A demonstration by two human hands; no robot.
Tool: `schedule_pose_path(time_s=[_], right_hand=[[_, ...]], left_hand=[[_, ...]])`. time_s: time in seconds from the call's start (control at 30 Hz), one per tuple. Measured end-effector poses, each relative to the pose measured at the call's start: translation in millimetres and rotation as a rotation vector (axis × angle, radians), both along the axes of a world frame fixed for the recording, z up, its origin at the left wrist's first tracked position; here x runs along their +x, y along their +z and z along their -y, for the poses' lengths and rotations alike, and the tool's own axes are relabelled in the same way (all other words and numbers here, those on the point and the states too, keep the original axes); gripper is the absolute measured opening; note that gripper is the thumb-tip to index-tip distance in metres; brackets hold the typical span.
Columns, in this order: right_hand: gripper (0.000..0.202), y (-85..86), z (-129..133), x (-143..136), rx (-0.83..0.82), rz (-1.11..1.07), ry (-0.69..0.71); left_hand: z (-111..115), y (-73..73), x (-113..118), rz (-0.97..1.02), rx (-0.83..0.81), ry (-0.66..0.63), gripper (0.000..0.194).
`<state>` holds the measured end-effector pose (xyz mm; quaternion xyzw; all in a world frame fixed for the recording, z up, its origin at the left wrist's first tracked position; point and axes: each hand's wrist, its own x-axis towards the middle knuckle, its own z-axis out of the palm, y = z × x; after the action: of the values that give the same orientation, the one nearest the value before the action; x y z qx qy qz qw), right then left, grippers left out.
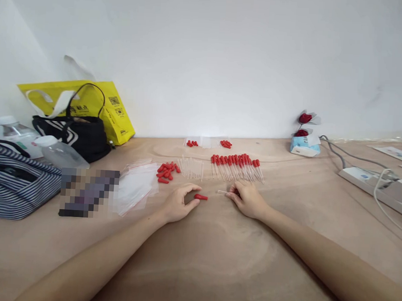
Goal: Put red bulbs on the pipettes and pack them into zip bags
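On the table, a single red rubber dropper bulb (201,197) lies at the fingertips of my left hand (177,204). Thumb and index finger are spread apart around its left end, and the hand is open. My right hand (249,199) is closed on a thin clear glass dropper tube (222,192), whose free end points left towards the bulb. Behind my left hand are a pile of loose red bulbs (167,172) and a row of bare glass tubes (190,167). Assembled droppers with red bulbs (236,164) lie in a row behind my right hand.
Clear zip bags (137,183) lie left of the bulb pile. Bagged red bulbs (226,144) rest by the wall. At left stand a striped bag (21,189), a black bag (82,136) and a yellow bag (119,118). A tissue pack (305,148) and power strip (372,183) are right.
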<state>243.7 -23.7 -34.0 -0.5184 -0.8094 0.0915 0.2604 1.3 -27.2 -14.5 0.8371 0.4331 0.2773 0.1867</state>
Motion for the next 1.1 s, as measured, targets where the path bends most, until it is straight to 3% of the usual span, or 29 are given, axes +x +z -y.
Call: schedule_pose_path(time_s=[0.07, 0.33, 0.57, 1.1], right_hand=[[0.013, -0.1, 3.5, -2.8, -0.002, -0.029, 0.005], [0.015, -0.3, 6.9, -8.4, 0.041, -0.038, 0.074], [0.020, -1.9, 4.2, -3.2, 0.053, -0.081, 0.012], [0.016, 6.6, 9.4, -29.3, 0.068, -0.070, 0.103]], left_hand=[[-0.7, -0.9, 2.1, -0.047, 0.014, -0.022, 0.030], [-6.5, -4.5, 19.4, -0.108, 0.112, 0.020, 0.014], [-7.9, -2.1, 19.3, -0.055, 0.030, 0.137, 0.011], [-8.0, -3.5, 20.4, -0.055, 0.061, 0.102, 0.012]])
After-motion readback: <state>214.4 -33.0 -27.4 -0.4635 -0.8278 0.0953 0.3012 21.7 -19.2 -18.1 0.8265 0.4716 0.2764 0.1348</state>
